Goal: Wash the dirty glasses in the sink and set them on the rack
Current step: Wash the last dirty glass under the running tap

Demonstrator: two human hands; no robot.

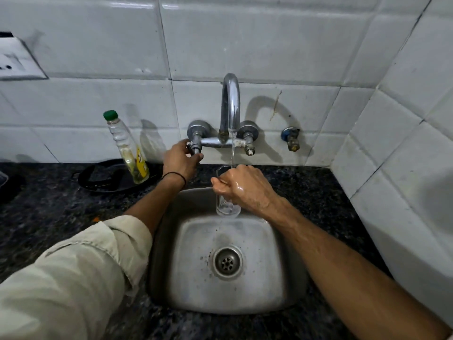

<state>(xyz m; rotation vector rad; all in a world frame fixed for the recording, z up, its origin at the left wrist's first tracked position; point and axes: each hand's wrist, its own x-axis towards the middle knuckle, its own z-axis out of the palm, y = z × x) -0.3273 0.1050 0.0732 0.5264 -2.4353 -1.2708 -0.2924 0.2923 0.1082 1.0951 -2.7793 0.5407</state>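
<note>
Left hand (180, 159): reached forward to the wall, fingers pinched on the left tap handle (192, 148). It carries no glass. A dark band sits on that wrist; the sleeve is rolled up the forearm.

To the right of that hand, the spout (230, 104) arcs out from the wall and a thin stream of water (233, 153) falls straight down from its mouth.

Right hand (241, 188): wet, closed around the upper part of a clear glass (226, 207), held over the back of the sink (186, 278). The glass is upright, long axis vertical, mouth up and directly under the stream; its base hangs free below the fist, clear of the sink floor. The glass lies just right of and nearer than the left hand, the two hands near but apart.

Judgement: rinsing or filling step in hand, with the left hand set to adjust the flow. The right hand alone has the glass, so the carry to the rack falls to it. No rack is in view, so its direction from the hands cannot be told.

No other glasses are seen in the sink or on the worktop (306, 190).
</note>
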